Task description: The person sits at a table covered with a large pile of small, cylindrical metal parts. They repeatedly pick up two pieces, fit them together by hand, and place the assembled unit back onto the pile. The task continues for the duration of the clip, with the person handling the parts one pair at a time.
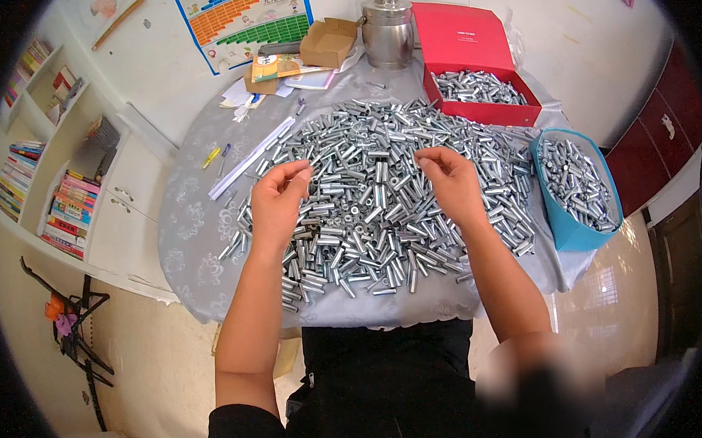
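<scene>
A big heap of small silver metal cylinders and nuts [373,194] covers the round table [195,234], which has a grey patterned cloth. My left hand [276,203] hovers over the heap's left side with fingertips pinched together on a small metal piece. My right hand [451,183] is over the heap's right side, fingers also pinched on a small piece. Both forearms come in from the lower edge.
A red box [483,111] holding more cylinders stands at the back right, its lid upright. A blue bin [567,229] of cylinders sits at the right edge. A steel canister [387,33], a cardboard box [327,41], booklets and pens lie at the back. Bookshelves [58,153] stand left.
</scene>
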Available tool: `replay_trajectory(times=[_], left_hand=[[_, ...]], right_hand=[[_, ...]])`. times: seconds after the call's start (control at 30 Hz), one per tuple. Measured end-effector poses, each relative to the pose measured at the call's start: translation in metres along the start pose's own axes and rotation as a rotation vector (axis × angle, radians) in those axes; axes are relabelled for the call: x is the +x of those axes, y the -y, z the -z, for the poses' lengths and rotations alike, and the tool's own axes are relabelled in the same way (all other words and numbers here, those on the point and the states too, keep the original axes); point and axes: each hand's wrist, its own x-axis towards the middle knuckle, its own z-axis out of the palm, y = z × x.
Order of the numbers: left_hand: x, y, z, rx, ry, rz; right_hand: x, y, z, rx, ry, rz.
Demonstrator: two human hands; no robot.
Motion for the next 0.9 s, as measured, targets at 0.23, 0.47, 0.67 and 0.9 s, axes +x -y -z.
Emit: replay_trajectory(times=[0.23,0.47,0.67,0.9], left_hand=[[0.004,0.006,0.004,-0.084,0.025,0.010],[0.030,0.012,0.005,-0.063,0.045,0.053],[0.081,0.004,0.012,-0.077,0.050,0.055],[0.128,-0.006,0.005,-0.087,0.137,0.101]], right_hand=[[0.010,0.003,0.010,0.022,0.008,-0.060],[0.030,-0.001,-0.008,0.061,0.042,-0.064],[0.059,0.008,-0.034,0.066,0.130,-0.060],[0.095,0.011,-0.050,-0.034,0.134,-0.152]])
